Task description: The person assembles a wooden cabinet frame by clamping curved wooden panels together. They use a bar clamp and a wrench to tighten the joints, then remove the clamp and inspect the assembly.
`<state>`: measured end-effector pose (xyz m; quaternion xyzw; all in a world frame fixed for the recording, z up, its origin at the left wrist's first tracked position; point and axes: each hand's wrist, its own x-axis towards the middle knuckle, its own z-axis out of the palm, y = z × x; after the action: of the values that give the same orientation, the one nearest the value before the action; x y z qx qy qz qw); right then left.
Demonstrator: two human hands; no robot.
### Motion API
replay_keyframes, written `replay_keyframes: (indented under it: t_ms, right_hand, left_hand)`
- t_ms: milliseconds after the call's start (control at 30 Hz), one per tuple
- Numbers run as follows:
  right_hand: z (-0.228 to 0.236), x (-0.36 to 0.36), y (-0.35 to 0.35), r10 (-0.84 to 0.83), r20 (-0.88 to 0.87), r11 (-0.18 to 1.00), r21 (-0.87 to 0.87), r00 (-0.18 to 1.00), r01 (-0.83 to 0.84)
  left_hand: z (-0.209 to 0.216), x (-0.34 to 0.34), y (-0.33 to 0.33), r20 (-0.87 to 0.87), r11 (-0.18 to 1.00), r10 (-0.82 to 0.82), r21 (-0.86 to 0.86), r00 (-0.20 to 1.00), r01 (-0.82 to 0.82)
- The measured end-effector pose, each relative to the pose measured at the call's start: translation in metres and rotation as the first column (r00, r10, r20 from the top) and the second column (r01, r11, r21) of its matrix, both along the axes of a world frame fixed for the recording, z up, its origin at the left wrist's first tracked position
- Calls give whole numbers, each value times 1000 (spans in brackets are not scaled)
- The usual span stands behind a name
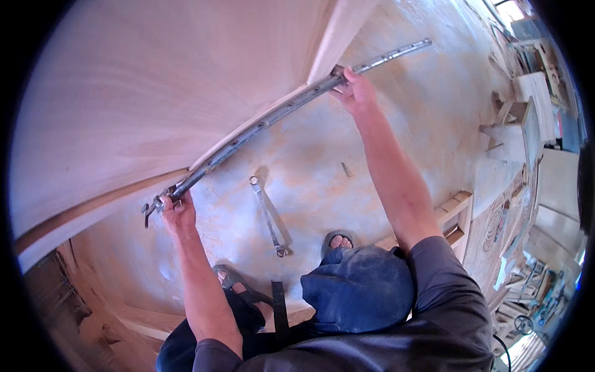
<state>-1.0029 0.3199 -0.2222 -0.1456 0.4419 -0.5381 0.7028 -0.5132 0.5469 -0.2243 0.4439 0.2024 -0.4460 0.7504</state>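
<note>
A long metal bar clamp [260, 127] runs slantwise along the edge of a large pale wooden piece [167, 80]. My left hand [178, 214] is closed around its screw end, where a bent handle [147, 212] sticks out. Farther along the bar, my right hand [354, 92] is closed on the sliding jaw [338, 73], which sits by a corner of the wood. Beyond that hand the holed bar extends to the upper right. I cannot tell whether the jaws press on the wood.
A double-ended ring wrench [268, 217] lies on the dusty floor [322, 198] between my arms. My sandalled feet are just behind it. A wooden frame [453, 214] is at the right, with a small wooden stool [511, 130] farther off. Assorted timber and tools crowd the right edge.
</note>
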Motion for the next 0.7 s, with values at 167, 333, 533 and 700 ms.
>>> replay_keyframes:
  t_ms: [167,333,533,700]
  right_hand:
    - [12,6,4,108,-440,989,140,892,-51]
    - [-52,12,20,-195,-56,979,-78,979,191]
    - [-29,47,25,-235,175,959,-118,956,257]
    - [-31,39,25,-261,170,948,-143,950,286]
  left_hand:
    - [8,-4,-8,78,997,5,75,997,-11]
    - [-1,-23,-13,212,994,-86,79,974,71]
    - [-29,27,9,601,903,-427,316,676,291]
    - [14,-17,-24,218,970,-160,218,963,112]
